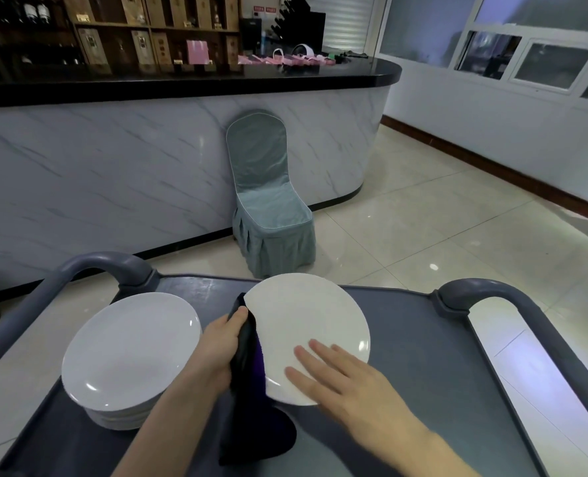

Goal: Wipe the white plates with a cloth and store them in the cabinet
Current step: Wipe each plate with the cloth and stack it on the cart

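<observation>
White plate (pixel 306 321): held over the cart (pixel 423 339), right of the plate stack (pixel 127 346) set there.
Left hand (pixel 217 349): curled round the dark cloth (pixel 248 359), which is pressed against the plate's left edge.
Right hand (pixel 337 380): fingers laid straight on the plate's near face.

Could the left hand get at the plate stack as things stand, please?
Probably yes: the plate stack lies just beside the left hand with nothing between, though that hand grips the cloth.

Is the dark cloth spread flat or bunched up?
Bunched. The left hand grips the cloth in folds against the plate.
</observation>
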Demonstrator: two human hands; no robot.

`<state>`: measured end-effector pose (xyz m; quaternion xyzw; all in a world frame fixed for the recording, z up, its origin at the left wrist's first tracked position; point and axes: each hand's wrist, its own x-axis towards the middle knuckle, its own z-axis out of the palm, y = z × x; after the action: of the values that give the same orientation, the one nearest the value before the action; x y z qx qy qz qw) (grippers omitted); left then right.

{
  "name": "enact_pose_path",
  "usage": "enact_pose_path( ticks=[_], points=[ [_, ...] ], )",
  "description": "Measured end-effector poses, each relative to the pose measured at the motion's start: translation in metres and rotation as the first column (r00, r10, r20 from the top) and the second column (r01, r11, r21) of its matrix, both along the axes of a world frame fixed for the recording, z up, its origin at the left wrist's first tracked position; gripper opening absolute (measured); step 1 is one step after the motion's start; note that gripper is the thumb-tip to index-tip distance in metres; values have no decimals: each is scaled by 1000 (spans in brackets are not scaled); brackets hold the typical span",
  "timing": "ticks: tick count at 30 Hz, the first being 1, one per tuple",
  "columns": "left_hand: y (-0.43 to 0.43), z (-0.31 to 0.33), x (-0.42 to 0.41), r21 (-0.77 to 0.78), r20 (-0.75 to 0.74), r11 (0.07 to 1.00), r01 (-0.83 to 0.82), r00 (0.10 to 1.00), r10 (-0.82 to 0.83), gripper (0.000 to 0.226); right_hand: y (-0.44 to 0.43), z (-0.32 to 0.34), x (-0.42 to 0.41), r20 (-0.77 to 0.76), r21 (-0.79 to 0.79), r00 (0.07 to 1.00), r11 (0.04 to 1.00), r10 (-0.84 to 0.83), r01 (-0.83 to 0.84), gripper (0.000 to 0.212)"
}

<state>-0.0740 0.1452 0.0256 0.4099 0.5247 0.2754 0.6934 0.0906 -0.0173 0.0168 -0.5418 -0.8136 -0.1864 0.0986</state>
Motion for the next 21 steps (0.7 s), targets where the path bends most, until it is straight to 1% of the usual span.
enact_pose_path(
  ticks=[1, 3, 4, 5, 6, 7, 8, 9, 10, 11, 12, 13, 14, 16, 18, 19, 20, 21],
  points=[
    [-2, 1, 0, -61, 44, 998, -12, 999, 14, 31, -1, 1, -1, -31, 42, 1000, 999, -6, 7, 38],
    [-7, 3, 1, -180, 159, 983, -28, 986, 57, 35, -3, 6, -7, -173, 39, 983, 997, -61, 69, 44],
    [-10, 4, 3, -221, 211, 975, -31, 974, 78, 38, -3, 9, -12, -272, 6, 958, 995, -94, 99, 42],
    [-13, 6, 7, -250, 242, 967, -47, 964, 110, 41, -2, 10, -16, -405, -67, 905, 991, -132, 115, 37],
    [-16, 5, 12, -259, 247, 963, -69, 960, 135, 45, -1, 13, -20, -548, -172, 815, 979, -190, 113, 35],
    [-20, 3, 19, -240, 224, 966, -92, 964, 147, 47, 0, 14, -23, -675, -275, 691, 957, -258, 89, 35],
    [-25, 0, 28, -186, 181, 975, -119, 972, 153, 47, 2, 16, -28, -771, -347, 550, 936, -321, 60, 33],
    [-32, -3, 37, -84, 141, 988, -133, 980, 144, 44, 4, 19, -33, -833, -383, 410, 922, -371, 56, 28],
    [-40, -2, 45, 105, 100, 989, -106, 990, 96, 39, 6, 21, -38, -871, -393, 284, 916, -400, 85, 26],
    [-49, -2, 51, 333, 65, 941, -57, 997, 38, 39, 9, 23, -42, -899, -394, 159, 911, -409, 120, 29],
    [-56, -5, 55, 538, 30, 842, -22, 1000, 7, 42, 11, 23, -44, -915, -390, 50, 909, -400, 149, 35],
    [-60, -10, 56, 669, 3, 743, 7, 1000, -12, 42, 13, 25, -45, -921, -388, -50, 905, -386, 172, 41],
    [-64, -13, 56, 745, -28, 665, 48, 999, -41, 43, 15, 25, -44, -920, -390, -134, 902, -369, 188, 45],
    [-73, -19, 55, 833, -136, 525, 172, 985, -107, 50, 20, 29, -39, -894, -404, -296, 891, -337, 206, 41],
    [-86, -24, 56, 882, -293, 343, 324, 946, -141, 55, 24, 35, -33, -850, -417, -430, 887, -304, 199, 36],
    [-89, -27, 57, 886, -342, 279, 370, 928, -147, 55, 25, 39, -32, -837, -415, -464, 890, -291, 190, 36],
    [-89, -28, 58, 885, -367, 249, 394, 918, -151, 55, 27, 41, -32, -833, -412, -475, 892, -284, 188, 37],
    [-86, -27, 59, 882, -370, 251, 400, 915, -157, 54, 27, 43, -33, -834, -410, -475, 891, -281, 193, 37]
  ],
)
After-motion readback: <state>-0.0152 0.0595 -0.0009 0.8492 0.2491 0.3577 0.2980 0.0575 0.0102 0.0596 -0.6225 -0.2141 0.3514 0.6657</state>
